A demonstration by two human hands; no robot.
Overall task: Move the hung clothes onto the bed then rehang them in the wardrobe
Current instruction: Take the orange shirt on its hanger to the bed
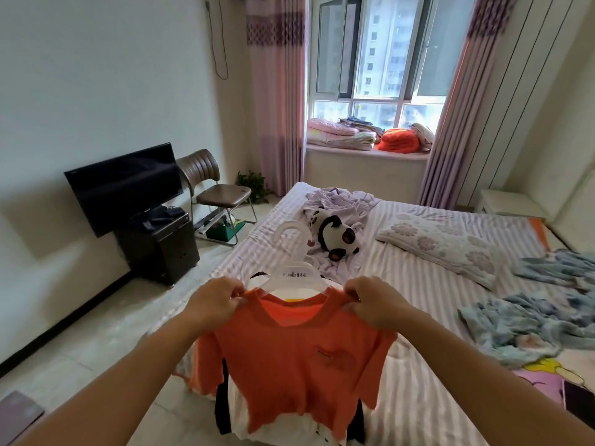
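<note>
Bedroom with striped bed (402, 284) in front of a window. Above the bed's near edge, the left hand (211, 304) and right hand (375, 302) each pinch a shoulder of an orange T-shirt (296, 358) on a white hanger (294, 268); other garments lie beneath it.

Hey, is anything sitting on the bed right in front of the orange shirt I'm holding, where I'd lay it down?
Both hands, left and right, pinch the orange shirt at its shoulders. Just past it on the bed lie white hangers and a panda toy on a crumpled purple sheet. The striped stretch to the right looks bare.
</note>
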